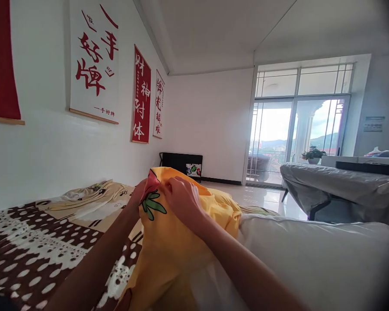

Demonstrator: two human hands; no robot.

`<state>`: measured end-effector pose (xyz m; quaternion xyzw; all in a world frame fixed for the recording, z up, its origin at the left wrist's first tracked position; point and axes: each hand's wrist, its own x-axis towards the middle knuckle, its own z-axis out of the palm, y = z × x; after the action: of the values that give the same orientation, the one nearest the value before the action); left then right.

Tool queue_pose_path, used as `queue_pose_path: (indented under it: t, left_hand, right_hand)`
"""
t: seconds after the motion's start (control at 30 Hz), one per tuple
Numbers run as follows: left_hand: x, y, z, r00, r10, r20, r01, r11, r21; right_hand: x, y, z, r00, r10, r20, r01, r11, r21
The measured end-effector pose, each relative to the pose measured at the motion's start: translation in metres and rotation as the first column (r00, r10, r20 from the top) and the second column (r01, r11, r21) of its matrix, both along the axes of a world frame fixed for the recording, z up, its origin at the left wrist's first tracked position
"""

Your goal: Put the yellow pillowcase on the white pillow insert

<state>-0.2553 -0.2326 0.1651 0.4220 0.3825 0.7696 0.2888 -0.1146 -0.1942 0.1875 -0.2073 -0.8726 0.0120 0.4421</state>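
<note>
Patterned bedding [68, 235], with one yellow cloth [168, 252] draping toward the wearer from the right hand [183, 196], clamped on it, and left hand [138, 195], grip hidden; white pillow [317, 255] right-hand side.

Head-worn view, facing forward, yellow cloth [178, 246] close below, glass doors [293, 138] distant

The yellow cloth [181, 246] is thin and soft, with a green leaf print [154, 206] outlined in black and, just above this leaf, a pinkish-red patch [152, 183]. It is held up to the left of the white pillow [311, 255], its top raised in a peak. Beside the pillow's far left corner, it is bunched into loose folds.
</note>
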Motion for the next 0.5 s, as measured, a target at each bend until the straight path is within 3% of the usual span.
queue_pose_path:
  t: [0.07,0.23,0.37,0.5]
  left_hand:
    - [-0.002,0.0,-0.002,0.998,-0.056,-0.034,0.055,0.998,-0.009]
    - [-0.016,-0.006,-0.008,0.954,-0.189,-0.233,0.17,0.98,-0.099]
    - [-0.022,-0.004,-0.01,0.941,-0.121,-0.316,0.097,0.991,-0.092]
    - [-0.026,-0.001,-0.013,0.962,-0.045,-0.268,0.039,0.999,-0.029]
  right_hand:
    - [-0.007,0.002,0.0,0.999,-0.032,0.001,0.032,0.999,-0.038]
    - [-0.016,0.016,-0.008,0.998,0.038,-0.057,-0.043,0.994,-0.097]
    - [-0.02,0.023,-0.018,0.987,0.1,-0.122,-0.107,0.993,-0.049]
    - [-0.019,0.024,-0.021,0.957,0.223,-0.187,-0.229,0.973,-0.01]
